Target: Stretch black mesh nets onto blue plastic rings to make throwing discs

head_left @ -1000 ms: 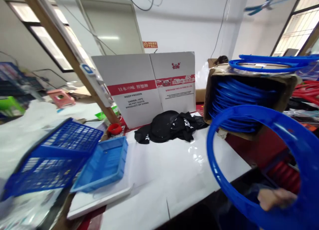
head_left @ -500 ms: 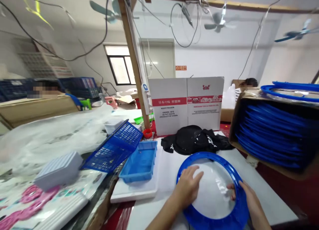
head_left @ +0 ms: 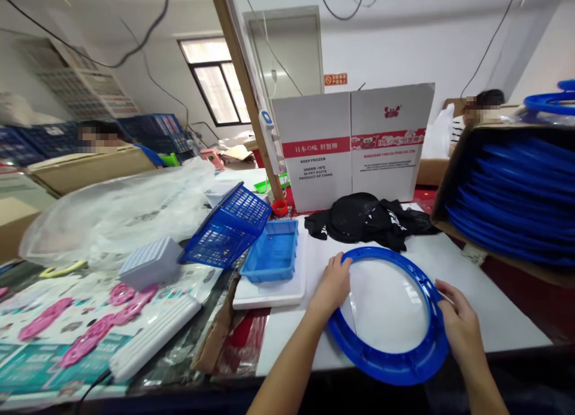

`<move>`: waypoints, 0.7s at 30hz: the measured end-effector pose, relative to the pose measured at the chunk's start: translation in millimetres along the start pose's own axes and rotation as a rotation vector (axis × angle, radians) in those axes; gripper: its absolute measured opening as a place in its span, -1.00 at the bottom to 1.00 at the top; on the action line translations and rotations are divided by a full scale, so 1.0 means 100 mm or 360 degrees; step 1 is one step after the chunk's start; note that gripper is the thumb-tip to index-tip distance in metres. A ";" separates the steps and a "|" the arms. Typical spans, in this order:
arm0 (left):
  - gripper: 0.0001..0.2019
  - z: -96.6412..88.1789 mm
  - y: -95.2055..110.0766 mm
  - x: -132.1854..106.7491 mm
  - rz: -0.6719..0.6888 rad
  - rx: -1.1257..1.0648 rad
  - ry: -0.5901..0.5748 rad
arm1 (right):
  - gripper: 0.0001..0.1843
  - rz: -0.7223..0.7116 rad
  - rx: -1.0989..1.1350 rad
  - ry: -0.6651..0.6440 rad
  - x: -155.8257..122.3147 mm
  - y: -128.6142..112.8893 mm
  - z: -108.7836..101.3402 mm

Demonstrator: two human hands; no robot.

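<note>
Blue plastic makes up the ring (head_left: 389,370), wide and open in the middle, which 2 hands hold over the near part of the white bench (head_left: 507,325); its lower rim reaches past the bench edge in this view. The left hand (head_left: 333,285) is closed on the upper-left rim, and the right hand (head_left: 460,322) grips the right side. The hands are well apart, with the opening between them. Whether the ring rests on the bench or is slightly raised, I cannot tell.

For a steady hold, I would keep the grips on opposite sides with even pressure, since an open hoop would probably flex if 1 side were pinched harder. Keeping the far rim short of the black cloth (head_left: 359,217) seems wise, as fabric could snag. The overhanging lower rim deserves care against tipping.
</note>
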State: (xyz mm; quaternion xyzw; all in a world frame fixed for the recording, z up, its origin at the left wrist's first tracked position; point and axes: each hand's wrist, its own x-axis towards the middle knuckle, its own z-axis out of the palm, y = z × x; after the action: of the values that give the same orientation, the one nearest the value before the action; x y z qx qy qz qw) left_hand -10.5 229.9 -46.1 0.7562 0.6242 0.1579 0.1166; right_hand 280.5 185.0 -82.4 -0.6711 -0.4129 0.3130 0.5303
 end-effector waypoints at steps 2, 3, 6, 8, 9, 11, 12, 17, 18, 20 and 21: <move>-0.38 -0.08 0.00 0.03 0.0076 0.0149 -0.0112 | -0.42 0.0008 -0.0049 0.0034 -0.01 -0.06 0.00; -0.33 -0.13 0.00 0.06 0.0124 0.0205 -0.0168 | -0.45 -0.0022 -0.0074 -0.0018 0.01 -0.09 -0.01; -0.33 -0.22 0.00 0.14 0.0236 0.0268 -0.0278 | -0.55 -0.0268 -0.0265 -0.0421 0.21 -0.23 -0.01; -0.35 -0.22 0.01 0.16 0.0253 0.0285 -0.0282 | -0.59 -0.0477 -0.0475 -0.0656 0.48 -0.38 0.07; -0.34 -0.20 0.01 0.15 0.0258 0.0318 -0.0274 | -0.61 -0.0573 -0.0568 -0.0709 0.65 -0.47 0.14; -0.32 -0.14 0.00 0.11 0.0271 0.0406 -0.0256 | -0.69 -0.0768 -0.0717 -0.0728 1.02 -0.65 0.36; -0.31 -0.11 0.00 0.08 0.0274 0.0448 -0.0252 | -0.74 -0.0880 -0.0798 -0.0622 1.20 -0.72 0.50; -0.35 -0.07 -0.04 0.02 0.0262 0.0479 -0.0291 | -0.84 -0.0961 -0.0920 -0.0205 1.77 -0.69 1.04; -0.37 -0.07 -0.04 0.02 0.0257 0.0471 -0.0291 | -0.84 -0.0961 -0.0908 -0.0179 1.82 -0.64 1.06; -0.45 -0.09 -0.04 0.03 0.0236 0.0446 -0.0265 | -0.81 -0.0964 -0.0873 -0.0084 1.88 -0.56 1.00; -0.49 -0.09 -0.03 0.03 0.0225 0.0430 -0.0248 | -0.77 -0.0973 -0.0841 -0.0002 1.90 -0.55 0.94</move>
State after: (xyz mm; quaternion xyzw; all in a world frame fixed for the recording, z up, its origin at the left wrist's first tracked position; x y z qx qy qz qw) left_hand -16.0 233.7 -38.5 0.8169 0.5741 0.0212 0.0507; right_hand 276.0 401.1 -48.5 -0.6304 -0.6600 0.0245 0.4079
